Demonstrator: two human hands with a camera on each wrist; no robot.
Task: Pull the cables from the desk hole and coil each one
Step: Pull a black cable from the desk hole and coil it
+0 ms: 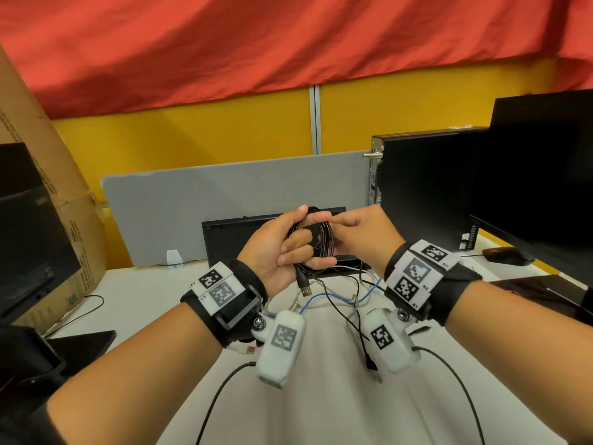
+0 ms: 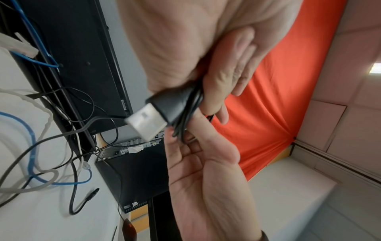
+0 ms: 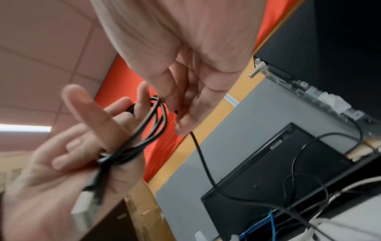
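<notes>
Both hands are raised above the white desk (image 1: 321, 396). My left hand (image 1: 276, 248) grips a black USB cable wound into a small coil (image 1: 324, 244), looped over its fingers. The cable's USB plug (image 1: 305, 286) hangs below the palm and shows large and blurred in the left wrist view (image 2: 152, 117). My right hand (image 1: 353, 232) pinches a strand of the same cable at the coil's right side. In the right wrist view, the free run of cable (image 3: 203, 163) drops from its fingertips (image 3: 183, 128) toward the open black cable hatch (image 3: 268, 171).
Loose blue (image 1: 324, 296), white and black cables lie tangled on the desk before the hatch lid (image 1: 231, 239). A grey divider (image 1: 224, 194) stands behind. There is a monitor (image 1: 29, 239) and cardboard box (image 1: 48, 175) at left, and a PC tower (image 1: 423, 194), monitor and mouse (image 1: 507, 255) at right.
</notes>
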